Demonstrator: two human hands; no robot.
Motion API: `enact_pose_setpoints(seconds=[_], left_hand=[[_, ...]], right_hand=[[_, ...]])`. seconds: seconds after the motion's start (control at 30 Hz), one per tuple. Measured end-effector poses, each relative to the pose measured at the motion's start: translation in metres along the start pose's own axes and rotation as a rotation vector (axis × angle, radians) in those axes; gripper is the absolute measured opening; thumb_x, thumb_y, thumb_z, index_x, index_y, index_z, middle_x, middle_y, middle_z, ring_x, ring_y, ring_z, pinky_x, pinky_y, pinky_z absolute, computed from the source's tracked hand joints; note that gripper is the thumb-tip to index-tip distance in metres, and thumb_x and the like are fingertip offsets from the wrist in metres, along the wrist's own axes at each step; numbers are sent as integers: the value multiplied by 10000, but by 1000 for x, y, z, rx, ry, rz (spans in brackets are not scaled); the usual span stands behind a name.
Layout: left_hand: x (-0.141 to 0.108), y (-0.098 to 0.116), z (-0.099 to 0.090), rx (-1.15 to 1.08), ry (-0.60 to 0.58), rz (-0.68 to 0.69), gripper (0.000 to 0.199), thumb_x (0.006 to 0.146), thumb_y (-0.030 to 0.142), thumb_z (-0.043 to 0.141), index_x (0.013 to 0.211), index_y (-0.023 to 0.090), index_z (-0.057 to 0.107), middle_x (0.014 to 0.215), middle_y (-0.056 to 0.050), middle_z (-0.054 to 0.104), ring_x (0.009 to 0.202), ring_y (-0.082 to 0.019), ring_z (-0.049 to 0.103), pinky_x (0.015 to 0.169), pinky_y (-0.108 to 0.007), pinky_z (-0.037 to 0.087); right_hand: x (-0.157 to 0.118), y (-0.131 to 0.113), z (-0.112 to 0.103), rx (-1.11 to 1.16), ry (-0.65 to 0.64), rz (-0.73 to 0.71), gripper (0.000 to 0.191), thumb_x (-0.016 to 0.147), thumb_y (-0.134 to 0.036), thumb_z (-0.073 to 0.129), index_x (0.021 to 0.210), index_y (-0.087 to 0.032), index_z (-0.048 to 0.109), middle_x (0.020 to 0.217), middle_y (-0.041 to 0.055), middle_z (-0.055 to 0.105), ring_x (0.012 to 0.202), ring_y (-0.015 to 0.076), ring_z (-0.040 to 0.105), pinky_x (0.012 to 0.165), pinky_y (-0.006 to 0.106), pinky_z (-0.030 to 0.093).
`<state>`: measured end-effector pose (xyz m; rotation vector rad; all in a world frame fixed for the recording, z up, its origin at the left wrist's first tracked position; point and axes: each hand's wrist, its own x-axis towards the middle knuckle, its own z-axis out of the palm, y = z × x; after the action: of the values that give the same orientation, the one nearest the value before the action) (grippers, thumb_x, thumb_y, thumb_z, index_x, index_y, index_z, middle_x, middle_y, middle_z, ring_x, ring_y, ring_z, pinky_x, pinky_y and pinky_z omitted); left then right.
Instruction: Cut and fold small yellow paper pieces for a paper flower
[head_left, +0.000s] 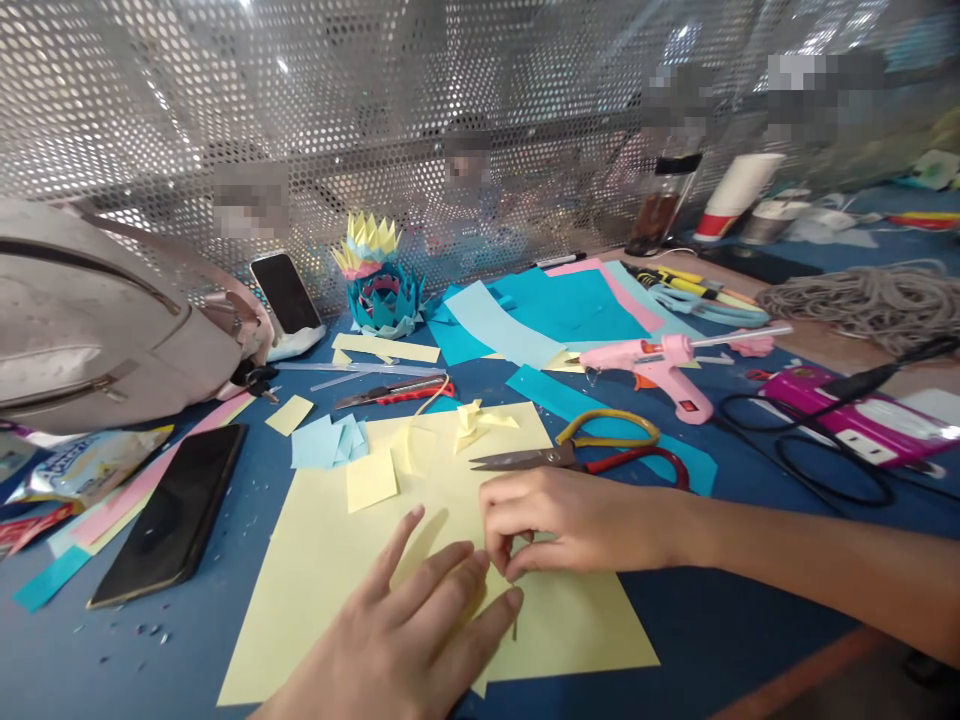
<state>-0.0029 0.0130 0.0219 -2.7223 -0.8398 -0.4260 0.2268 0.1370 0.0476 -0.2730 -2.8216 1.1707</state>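
A large pale yellow paper sheet (300,570) lies on the blue table under both hands. My left hand (420,620) rests on it, fingers stretched out and spread. My right hand (555,520) is closed in a pinch close to the left fingertips; what it pinches is hidden. A thin dark line shows below the pinch, too small to identify. Behind my right hand lie scissors (525,458) with yellow and red handles. On the sheet's far part are a yellow paper square (372,480) and a folded yellow paper piece (469,425). Light blue squares (326,442) overlap its left edge.
A pink glue gun (656,368) and its black cord lie right, near a purple power strip (840,415). A red cutter (405,390) lies beyond the sheet. Left are a phone (172,515) and backpack (120,310). A folded-paper model (382,290) stands near the mesh (300,120).
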Motion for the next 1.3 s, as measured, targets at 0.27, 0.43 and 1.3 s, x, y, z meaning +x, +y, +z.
enact_pose_setpoints(seconds=[0.27, 0.43, 1.3], left_hand=[[1, -2, -3, 16, -10, 8, 620, 1056, 601, 266, 1361, 193, 619, 1240, -49, 695, 1206, -219, 603, 1277, -519, -44], [-2, 2, 8, 4, 15, -10, 627, 1056, 607, 253, 1359, 196, 617, 1254, -55, 676, 1220, -231, 587, 1274, -530, -31], [3, 2, 6, 4, 51, -60, 350, 1100, 244, 365, 1301, 246, 651, 1180, 6, 709, 1180, -175, 633, 1287, -493, -38]], right_hand=[[-2, -6, 7, -130, 41, 54, 18, 963, -190, 654, 974, -175, 657, 941, 13, 613, 906, 160, 605, 757, 258, 429], [-4, -5, 15, -341, 68, -3, 84, 982, -241, 640, 969, -160, 624, 920, 28, 595, 839, 176, 563, 698, 280, 416], [-12, 17, -6, -366, 90, -426, 513, 1102, -464, 316, 1015, -210, 753, 676, 8, 550, 610, 146, 482, 574, 303, 307]])
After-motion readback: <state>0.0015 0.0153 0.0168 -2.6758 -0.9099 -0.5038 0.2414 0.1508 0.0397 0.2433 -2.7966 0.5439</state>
